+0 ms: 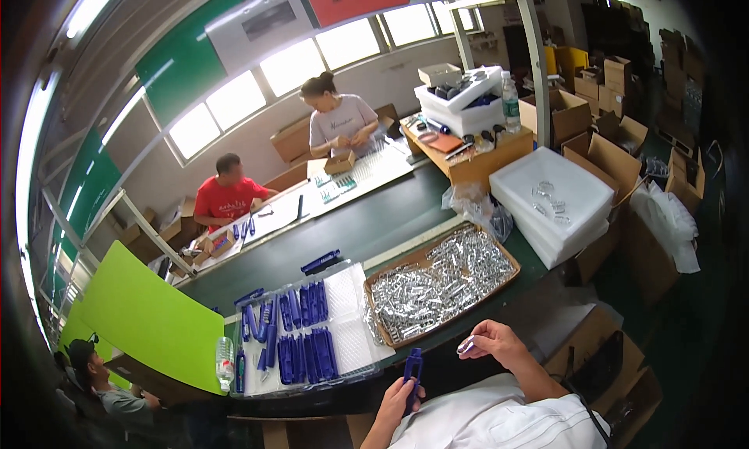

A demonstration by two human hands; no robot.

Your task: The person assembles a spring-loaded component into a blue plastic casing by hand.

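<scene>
My left hand (399, 400) is closed around a dark blue plastic housing (414, 365), long and narrow with an opening near its upper end. Just to the right, my right hand (499, 343) pinches a small shiny metal piece (466, 345) between thumb and fingers; the two parts are apart. Beyond my hands, a shallow cardboard tray (402, 343) is heaped with shiny metal pieces (437, 285). On its left, rows of similar blue housings (307, 355) lie on a clear plastic tray (343, 297).
A clear plastic bottle (225, 365) stands by a bright green panel (148, 316) at left. White foam boxes (552, 199) are stacked at right, with open cardboard boxes (612, 164) behind. Two people work across the dark green bench (374, 234); another sits at lower left.
</scene>
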